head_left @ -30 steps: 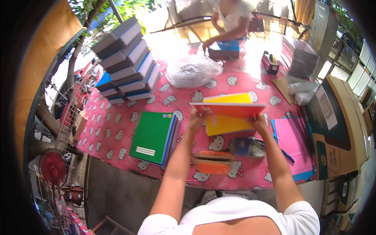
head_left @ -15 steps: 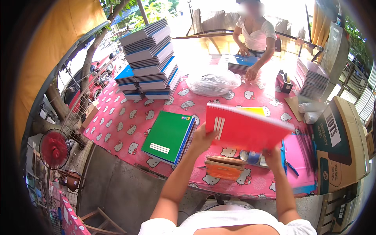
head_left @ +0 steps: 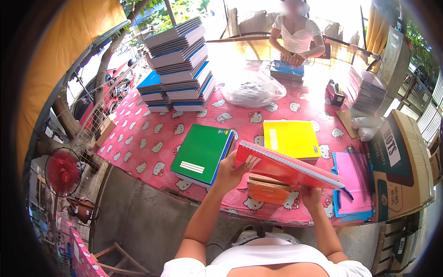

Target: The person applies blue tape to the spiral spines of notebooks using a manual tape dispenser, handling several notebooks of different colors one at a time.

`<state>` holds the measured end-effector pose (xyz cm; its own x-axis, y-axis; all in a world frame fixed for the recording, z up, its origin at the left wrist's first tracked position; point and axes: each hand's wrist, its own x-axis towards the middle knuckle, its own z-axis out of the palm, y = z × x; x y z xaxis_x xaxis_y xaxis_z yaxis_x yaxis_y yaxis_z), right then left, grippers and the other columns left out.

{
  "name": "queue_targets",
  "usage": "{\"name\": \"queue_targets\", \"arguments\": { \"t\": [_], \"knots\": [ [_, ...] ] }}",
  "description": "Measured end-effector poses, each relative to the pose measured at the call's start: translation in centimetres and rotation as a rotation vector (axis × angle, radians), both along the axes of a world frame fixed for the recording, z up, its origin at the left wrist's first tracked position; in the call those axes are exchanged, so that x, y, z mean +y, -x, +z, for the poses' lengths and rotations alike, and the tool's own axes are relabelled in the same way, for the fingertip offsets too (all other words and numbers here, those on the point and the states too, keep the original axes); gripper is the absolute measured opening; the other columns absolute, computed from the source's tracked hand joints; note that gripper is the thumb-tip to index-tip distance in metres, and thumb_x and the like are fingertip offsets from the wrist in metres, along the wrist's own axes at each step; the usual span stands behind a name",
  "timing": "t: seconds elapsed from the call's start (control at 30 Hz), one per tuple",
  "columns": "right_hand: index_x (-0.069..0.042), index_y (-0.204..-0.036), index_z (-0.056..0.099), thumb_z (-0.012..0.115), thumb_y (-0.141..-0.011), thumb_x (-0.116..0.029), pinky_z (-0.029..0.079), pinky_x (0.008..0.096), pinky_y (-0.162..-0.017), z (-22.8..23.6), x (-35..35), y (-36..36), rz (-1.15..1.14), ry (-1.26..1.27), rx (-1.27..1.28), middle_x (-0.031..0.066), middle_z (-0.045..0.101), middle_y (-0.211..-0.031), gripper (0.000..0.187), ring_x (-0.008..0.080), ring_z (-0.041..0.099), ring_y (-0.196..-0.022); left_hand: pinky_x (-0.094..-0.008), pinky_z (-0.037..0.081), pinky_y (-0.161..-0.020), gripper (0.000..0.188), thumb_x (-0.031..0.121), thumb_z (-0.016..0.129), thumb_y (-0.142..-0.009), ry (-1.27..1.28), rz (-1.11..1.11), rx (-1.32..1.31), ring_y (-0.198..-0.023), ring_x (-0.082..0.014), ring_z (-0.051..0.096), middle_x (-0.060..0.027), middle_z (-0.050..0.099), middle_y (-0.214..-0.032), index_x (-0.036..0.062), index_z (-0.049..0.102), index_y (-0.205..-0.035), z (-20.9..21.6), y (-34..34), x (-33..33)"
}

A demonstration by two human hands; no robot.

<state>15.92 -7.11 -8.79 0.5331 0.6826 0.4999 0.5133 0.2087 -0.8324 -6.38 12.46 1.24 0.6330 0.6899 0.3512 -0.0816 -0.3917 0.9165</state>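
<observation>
The table (head_left: 134,134), under pink patterned cloth, carries all the work. A tall staggered stack of notebooks (head_left: 184,74) stands at far left. At the far side, 1 co-worker (head_left: 295,34) has 2 hands on a small blue-topped pile (head_left: 288,69). A green notebook (head_left: 200,152) tops a pile at near left; a yellow notebook (head_left: 291,138) lies to its right, slightly farther off. The red notebook (head_left: 286,164), spiral-bound, is held tilted above the table, on the near side of the yellow. The left hand (head_left: 234,173) grips its left end, thumb on the cover. The right hand (head_left: 312,198) is at its lower right edge; the fingers are hidden, so its grip cannot be told. An orange block (head_left: 270,191) stands close below the notebook. In view, the notebook's right corner overlaps a blue-handled tool (head_left: 346,193).

Containers: 1 large carton (head_left: 401,171) at right, contents not visible; 1 translucent plastic bag (head_left: 254,90) at far centre, contents indistinct.

Edges: pink and blue sheets (head_left: 348,175) reach toward the near right edge. Exposed cloth separates the green pile from the tall stack.
</observation>
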Motion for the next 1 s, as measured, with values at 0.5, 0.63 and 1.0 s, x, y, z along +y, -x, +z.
{"name": "queue_targets", "arguments": {
  "t": [0.5, 0.63, 1.0],
  "knots": [
    [-0.002, -0.105, 0.056, 0.068, -0.069, -0.005, 0.046, 0.0461, -0.080, -4.5, -3.7, -1.9, 0.055, 0.395, -0.233, 0.0199, 0.059, -0.100, 0.038, 0.0404, 0.055, -0.093, -0.0532, 0.018, -0.110, 0.076, 0.033, 0.062, -0.085, -1.070, 0.116, 0.509, -0.133, -0.0326, 0.032, -0.0192, 0.032, -0.144, 0.0027, 0.026, -0.145, 1.6, -9.0, -11.3],
    [0.000, -0.102, 0.058, 0.077, -0.069, -0.015, 0.045, 0.0425, -0.084, -0.5, -7.2, -16.5, -0.532, 0.408, -0.552, 0.0160, 0.058, -0.100, 0.041, 0.0356, 0.054, -0.096, -0.0481, 0.029, -0.102, 0.061, 0.036, 0.059, -0.086, -0.917, 0.020, 0.369, -0.099, -0.0224, 0.057, -0.0090, 0.060, -0.112, 0.0104, 0.042, -0.139, 0.5, -9.6, -10.9],
    [-0.001, -0.099, 0.057, 0.066, -0.078, -0.008, 0.046, 0.0433, -0.088, -0.3, -9.0, -28.1, -0.763, 1.027, -0.308, 0.0207, 0.054, -0.109, 0.024, 0.0379, 0.055, -0.105, -0.0450, 0.033, -0.093, 0.018, 0.024, 0.075, -0.073, -0.782, 0.193, 0.125, -0.102, -0.0232, 0.053, -0.0026, 0.061, -0.104, 0.0192, 0.073, -0.090, 0.9, -10.8, -11.1]
  ]
}}
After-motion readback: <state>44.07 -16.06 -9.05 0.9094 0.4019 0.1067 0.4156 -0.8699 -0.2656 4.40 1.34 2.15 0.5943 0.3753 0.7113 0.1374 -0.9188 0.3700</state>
